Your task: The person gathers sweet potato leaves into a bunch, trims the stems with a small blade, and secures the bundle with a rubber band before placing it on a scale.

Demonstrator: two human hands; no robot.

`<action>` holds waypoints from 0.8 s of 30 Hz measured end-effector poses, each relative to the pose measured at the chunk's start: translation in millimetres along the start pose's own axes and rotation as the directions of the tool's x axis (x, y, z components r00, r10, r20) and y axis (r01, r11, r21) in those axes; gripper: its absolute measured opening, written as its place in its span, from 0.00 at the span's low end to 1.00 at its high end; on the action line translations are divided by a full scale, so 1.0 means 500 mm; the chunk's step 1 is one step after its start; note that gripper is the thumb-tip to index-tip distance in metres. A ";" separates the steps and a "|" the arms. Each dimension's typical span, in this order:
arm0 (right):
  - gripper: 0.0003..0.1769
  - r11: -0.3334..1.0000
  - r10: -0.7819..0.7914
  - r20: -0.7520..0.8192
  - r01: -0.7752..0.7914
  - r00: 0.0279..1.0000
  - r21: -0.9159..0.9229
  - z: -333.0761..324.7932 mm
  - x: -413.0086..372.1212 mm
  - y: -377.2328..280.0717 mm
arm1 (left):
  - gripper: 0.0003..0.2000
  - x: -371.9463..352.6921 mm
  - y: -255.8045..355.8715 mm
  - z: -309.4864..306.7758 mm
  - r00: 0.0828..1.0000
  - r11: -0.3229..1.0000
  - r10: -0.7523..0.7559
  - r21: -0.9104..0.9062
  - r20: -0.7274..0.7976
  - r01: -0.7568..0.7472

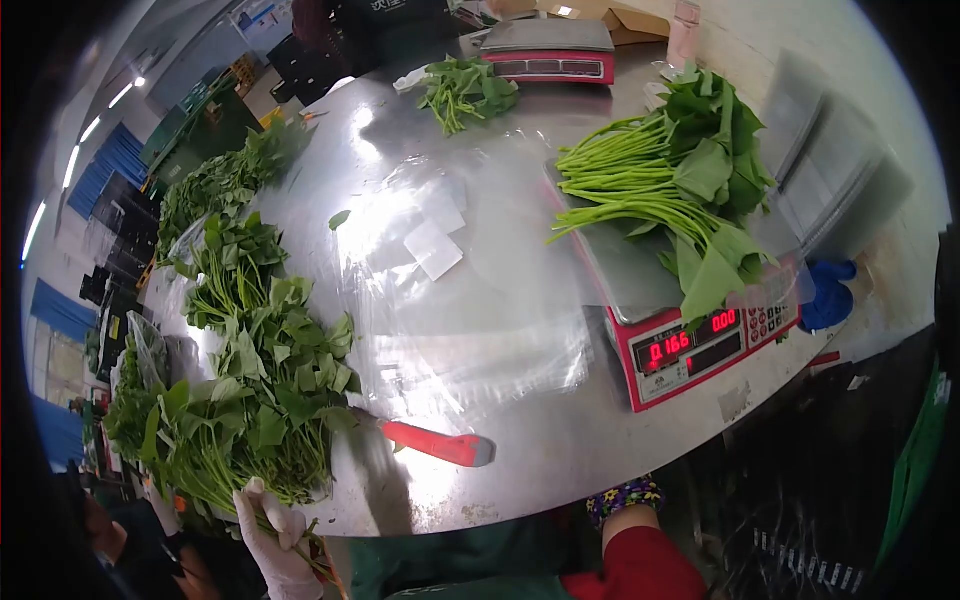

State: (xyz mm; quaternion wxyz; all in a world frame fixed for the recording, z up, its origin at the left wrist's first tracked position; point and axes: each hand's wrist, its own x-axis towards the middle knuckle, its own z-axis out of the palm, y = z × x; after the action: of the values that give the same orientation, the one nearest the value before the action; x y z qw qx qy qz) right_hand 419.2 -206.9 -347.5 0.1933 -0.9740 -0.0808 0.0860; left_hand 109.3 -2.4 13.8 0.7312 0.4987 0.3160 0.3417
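My left hand (272, 545), in a white glove, is at the lower left table edge with its fingers closed on a few stems of leafy greens (318, 552). Just beyond it lies a long heap of loose leafy greens (255, 400). My right forearm, with a flowered cuff (625, 497) and red sleeve, is at the front table edge; the hand itself is hidden. A red-handled cutter (435, 443) rests on the metal table. At the right, a large bunch of greens (665, 175) lies on a red digital scale (690, 350) reading 0.166.
Clear plastic bags (480, 340) and white paper slips (433, 250) lie mid-table (540, 480). A second red scale (550, 55) stands at the back beside a small bunch of greens (465, 95). Another person (125, 540) is at the lower left. A wall borders the right side.
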 end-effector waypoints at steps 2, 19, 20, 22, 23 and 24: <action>0.13 1.000 -0.004 0.006 0.004 1.000 -0.006 0.001 0.002 -0.005 | 0.17 0.003 -0.002 0.004 1.000 1.000 -0.006 -0.001 0.004 0.006; 0.13 0.997 -0.055 0.029 0.056 0.998 -0.047 0.017 0.016 -0.040 | 0.16 0.027 -0.017 0.032 0.999 0.997 -0.044 0.056 0.007 0.043; 0.13 0.996 -0.065 0.032 0.067 0.997 -0.054 0.017 0.012 -0.041 | 0.16 0.029 -0.017 0.038 0.998 0.996 -0.057 0.064 0.004 0.057; 0.13 0.994 -0.084 0.038 0.086 0.996 -0.072 0.018 0.002 -0.046 | 0.16 0.030 -0.017 0.042 0.997 0.994 -0.071 0.076 -0.034 0.074; 0.13 0.992 -0.104 0.038 0.107 0.994 -0.071 0.022 -0.004 -0.053 | 0.17 0.031 -0.018 0.039 0.997 0.995 -0.074 0.070 -0.033 0.076; 0.13 0.991 -0.097 0.043 0.100 0.994 -0.088 0.014 -0.006 -0.048 | 0.17 0.033 -0.019 0.037 0.997 0.995 -0.076 0.064 -0.030 0.078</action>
State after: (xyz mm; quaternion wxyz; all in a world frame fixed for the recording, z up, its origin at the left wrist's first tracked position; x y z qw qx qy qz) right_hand 411.7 -183.0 -344.1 0.1517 -0.9747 -0.1363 0.0916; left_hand 135.1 -0.9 8.2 0.7229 0.5048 0.3559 0.3096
